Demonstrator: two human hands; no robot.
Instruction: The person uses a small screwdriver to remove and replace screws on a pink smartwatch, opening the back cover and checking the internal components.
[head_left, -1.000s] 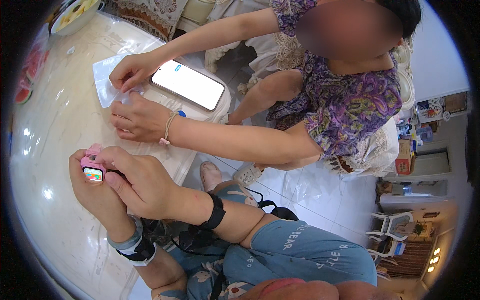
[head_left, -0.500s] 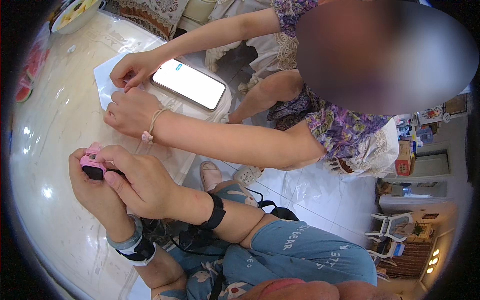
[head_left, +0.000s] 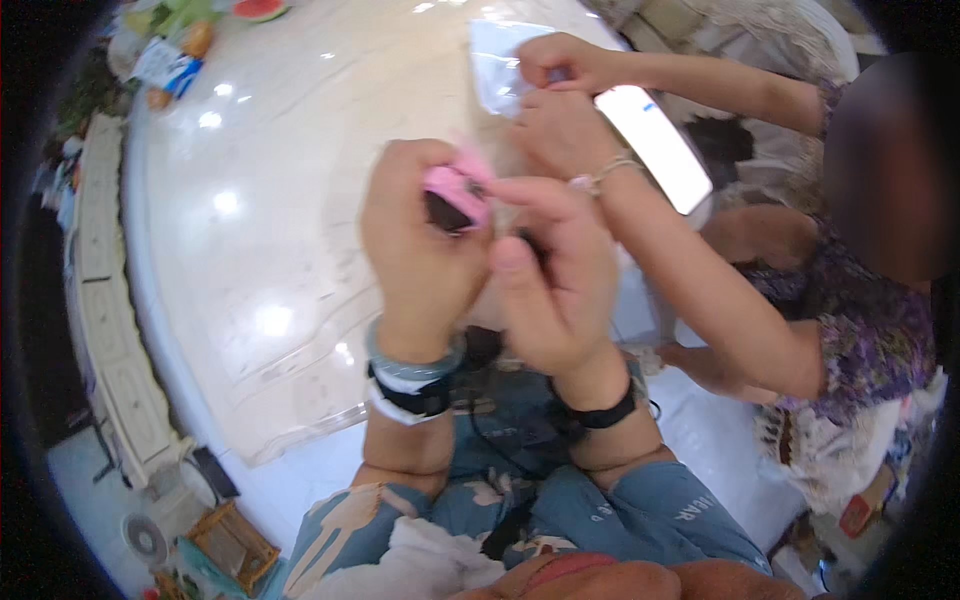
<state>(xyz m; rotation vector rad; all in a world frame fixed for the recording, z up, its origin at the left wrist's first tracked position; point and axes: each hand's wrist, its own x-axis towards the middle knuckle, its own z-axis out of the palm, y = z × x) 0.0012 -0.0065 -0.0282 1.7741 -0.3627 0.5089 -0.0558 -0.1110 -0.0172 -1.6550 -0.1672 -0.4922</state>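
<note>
Above the near part of the table, my left hand (head_left: 415, 250) is closed around a pink watch (head_left: 460, 197) with a dark square screen. Its pink band sticks up past my fingers. Close on its right is my right hand (head_left: 570, 280), with the index fingertip at the watch's edge. A small dark thing (head_left: 530, 242) shows between that hand's thumb and curled fingers, too blurred to name. On my left wrist are a grey-green bangle (head_left: 405, 345) and a black-and-white strap; a black strap (head_left: 600, 405) circles the right.
Another person's hands (head_left: 565, 110) rest at the right over a white sheet (head_left: 495, 55) on the table (head_left: 290, 190). Beside them lies a phone (head_left: 655, 150) with a bright screen. A watermelon piece (head_left: 260, 8) sits at the far edge, and a cream cabinet (head_left: 110, 290) stands at the left.
The view has swung, so the table and both my hands now sit more centrally and upright. My left hand still holds the pink watch, with my right fingers against it.
</note>
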